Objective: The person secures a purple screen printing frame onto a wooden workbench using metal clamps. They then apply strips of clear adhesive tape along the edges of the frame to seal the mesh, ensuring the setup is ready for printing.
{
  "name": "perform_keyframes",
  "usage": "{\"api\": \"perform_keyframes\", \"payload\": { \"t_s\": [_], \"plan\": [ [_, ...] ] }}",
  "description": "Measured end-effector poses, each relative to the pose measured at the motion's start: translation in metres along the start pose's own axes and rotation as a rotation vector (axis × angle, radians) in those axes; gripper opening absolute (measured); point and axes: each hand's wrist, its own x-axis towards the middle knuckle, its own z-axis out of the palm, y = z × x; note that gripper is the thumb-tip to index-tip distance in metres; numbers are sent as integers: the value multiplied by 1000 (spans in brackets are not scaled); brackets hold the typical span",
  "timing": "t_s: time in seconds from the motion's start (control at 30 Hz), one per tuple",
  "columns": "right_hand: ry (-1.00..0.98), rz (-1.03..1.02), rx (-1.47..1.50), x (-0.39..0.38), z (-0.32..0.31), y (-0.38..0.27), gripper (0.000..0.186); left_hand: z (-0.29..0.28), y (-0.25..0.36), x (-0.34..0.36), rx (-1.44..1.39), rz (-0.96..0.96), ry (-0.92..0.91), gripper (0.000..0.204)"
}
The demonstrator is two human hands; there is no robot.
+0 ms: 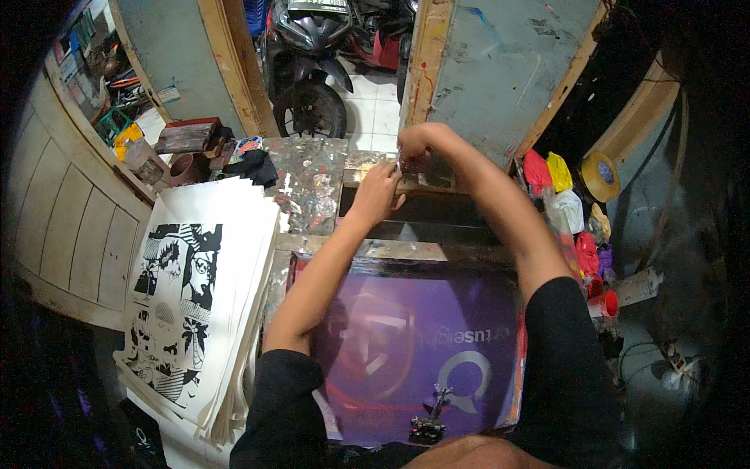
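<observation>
Both arms reach over a purple printing screen (pixel 414 313) with a metal clamp (pixel 428 418) at its near edge. My left hand (pixel 379 187) grips a wooden bar (pixel 433 190) at the back of the paint-spattered table (pixel 305 191), its fingers bent. Just beyond it, my right hand (pixel 418 147) is closed at the bar's far side, beside the left fingertips; what it holds is too small to make out. A stack of white sheets (pixel 180 305) printed with black artwork lies left of the screen.
Colored bags (pixel 562 172), a tape roll (pixel 600 176) and red cups (pixel 604 305) crowd the right side. Dark cloth and containers (pixel 191 168) sit at the back left. A motorbike (pixel 308 78) stands beyond the open doorway; a white door (pixel 74 219) is on the left.
</observation>
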Motion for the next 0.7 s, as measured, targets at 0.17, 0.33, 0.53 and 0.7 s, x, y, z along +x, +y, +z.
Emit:
{"api": "perform_keyframes", "payload": {
  "t_s": [0.17, 0.33, 0.53, 0.7],
  "plan": [
    [-431, 107, -171, 26, -27, -25, 23, 39, -20, -14, 55, 115, 98, 25],
    [-717, 385, -215, 55, -37, -43, 18, 67, -27, -8, -21, -16, 124, 22],
    [-170, -139, -908, 19, -19, -71, 15, 55, -21, -9, 64, 2, 184, 34],
    [197, -463, -1194, -22, 18, -50, 16, 36, -9, -3, 53, -42, -105, 25]
  ]
}}
